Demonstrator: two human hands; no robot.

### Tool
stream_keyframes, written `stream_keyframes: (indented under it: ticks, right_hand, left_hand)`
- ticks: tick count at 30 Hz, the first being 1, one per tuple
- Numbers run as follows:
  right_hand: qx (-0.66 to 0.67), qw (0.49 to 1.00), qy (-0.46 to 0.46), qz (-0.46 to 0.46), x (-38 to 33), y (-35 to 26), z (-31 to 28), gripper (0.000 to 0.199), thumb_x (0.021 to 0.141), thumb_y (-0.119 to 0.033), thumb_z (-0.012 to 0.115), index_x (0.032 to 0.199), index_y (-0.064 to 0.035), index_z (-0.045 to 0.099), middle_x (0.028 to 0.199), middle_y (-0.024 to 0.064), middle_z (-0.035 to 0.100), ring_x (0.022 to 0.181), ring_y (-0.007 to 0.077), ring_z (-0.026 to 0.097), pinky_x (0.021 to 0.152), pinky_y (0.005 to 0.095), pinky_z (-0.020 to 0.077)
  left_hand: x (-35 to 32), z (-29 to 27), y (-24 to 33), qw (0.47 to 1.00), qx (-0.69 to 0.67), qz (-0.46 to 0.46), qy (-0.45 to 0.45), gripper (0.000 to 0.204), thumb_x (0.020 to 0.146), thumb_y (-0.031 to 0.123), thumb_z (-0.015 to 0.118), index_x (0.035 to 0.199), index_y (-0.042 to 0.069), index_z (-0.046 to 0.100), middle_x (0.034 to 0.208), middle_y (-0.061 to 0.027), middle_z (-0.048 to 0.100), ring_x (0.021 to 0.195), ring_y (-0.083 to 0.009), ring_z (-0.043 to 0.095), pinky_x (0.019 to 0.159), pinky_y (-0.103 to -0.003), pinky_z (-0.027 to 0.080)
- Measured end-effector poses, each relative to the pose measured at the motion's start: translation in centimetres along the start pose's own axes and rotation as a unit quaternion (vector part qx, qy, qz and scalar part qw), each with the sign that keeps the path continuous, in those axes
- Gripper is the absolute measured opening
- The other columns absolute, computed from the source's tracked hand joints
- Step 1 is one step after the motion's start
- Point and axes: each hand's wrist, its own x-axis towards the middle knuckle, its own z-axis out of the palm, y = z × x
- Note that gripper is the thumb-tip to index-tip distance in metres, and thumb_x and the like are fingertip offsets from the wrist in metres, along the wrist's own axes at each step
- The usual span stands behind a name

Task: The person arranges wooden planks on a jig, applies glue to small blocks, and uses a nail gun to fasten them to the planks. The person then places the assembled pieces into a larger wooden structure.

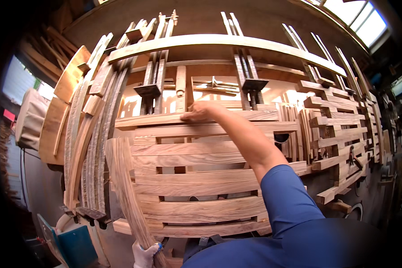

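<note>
My right hand [200,112] reaches up and forward, fingers resting on the top wooden board [165,119] of a tall stack of boards [196,183] separated by small spacer blocks. The arm wears a blue sleeve. My left hand [146,255], in a white glove, grips the lower end of a long curved wooden piece [125,187] that leans upright against the left side of the stack. The right hand lies flat on the board without closing around it.
Bar clamps [152,85] and another clamp pair [250,82] stand behind the stack under a long curved beam [228,42]. More curved timber [87,134] leans at left. Stacked boards [339,129] fill the right. A blue bin [76,245] sits lower left.
</note>
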Motion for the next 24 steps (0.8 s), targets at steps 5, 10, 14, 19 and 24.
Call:
stream_keyframes:
  ticks: [5, 10, 14, 19, 24]
  right_hand:
    - [-0.044, 0.992, 0.122, -0.008, -0.8, 2.1, 2.2, 0.108, 0.089, -0.093, 0.044, 0.121, 0.0062, 0.075, 0.127, 0.0296, 0.071, 0.123, 0.0417, 0.067, 0.107, 0.0470, 0.0528]
    - [0.017, 0.989, 0.148, -0.003, -1.6, 0.7, 2.6, 0.106, 0.089, -0.091, 0.047, 0.113, 0.0069, 0.078, 0.121, 0.0287, 0.074, 0.118, 0.0426, 0.070, 0.103, 0.0485, 0.0551]
    - [0.040, 0.990, 0.137, 0.008, -2.9, -1.1, 2.3, 0.098, 0.089, -0.085, 0.055, 0.122, 0.0047, 0.075, 0.131, 0.0256, 0.072, 0.126, 0.0394, 0.067, 0.109, 0.0465, 0.0523]
    - [0.050, 0.989, 0.135, 0.015, -3.2, -1.2, 2.3, 0.095, 0.089, -0.083, 0.057, 0.125, 0.0030, 0.075, 0.135, 0.0232, 0.071, 0.129, 0.0366, 0.066, 0.110, 0.0452, 0.0510]
    - [0.055, 0.988, 0.143, 0.030, -3.6, -1.5, 2.0, 0.094, 0.088, -0.083, 0.058, 0.124, 0.0016, 0.076, 0.134, 0.0219, 0.072, 0.128, 0.0354, 0.067, 0.110, 0.0447, 0.0513]
  left_hand:
    - [0.8, 0.9, 0.8, 1.000, 0.015, 0.004, -0.026, 0.037, 0.076, 0.006, 0.076, 0.107, -0.012, 0.066, 0.087, -0.0135, 0.073, 0.068, -0.0211, 0.072, 0.065, -0.033, 0.063]
    - [0.9, 1.0, 0.8, 0.999, 0.025, 0.020, -0.041, 0.040, 0.075, 0.005, 0.078, 0.109, -0.012, 0.066, 0.089, -0.0134, 0.073, 0.070, -0.0209, 0.072, 0.065, -0.033, 0.063]
    - [0.5, 1.9, 1.3, 0.999, 0.020, 0.006, -0.036, 0.041, 0.075, 0.005, 0.079, 0.109, -0.012, 0.066, 0.089, -0.0132, 0.074, 0.072, -0.0201, 0.072, 0.066, -0.033, 0.062]
    - [0.8, 1.4, 0.5, 0.998, 0.053, 0.005, -0.045, 0.043, 0.075, 0.004, 0.079, 0.112, -0.013, 0.067, 0.092, -0.0142, 0.074, 0.073, -0.0194, 0.072, 0.066, -0.032, 0.062]
    - [0.9, 1.8, 0.9, 0.998, 0.032, 0.008, -0.047, 0.046, 0.076, 0.005, 0.078, 0.116, -0.013, 0.065, 0.095, -0.0153, 0.075, 0.075, -0.0203, 0.073, 0.066, -0.032, 0.063]
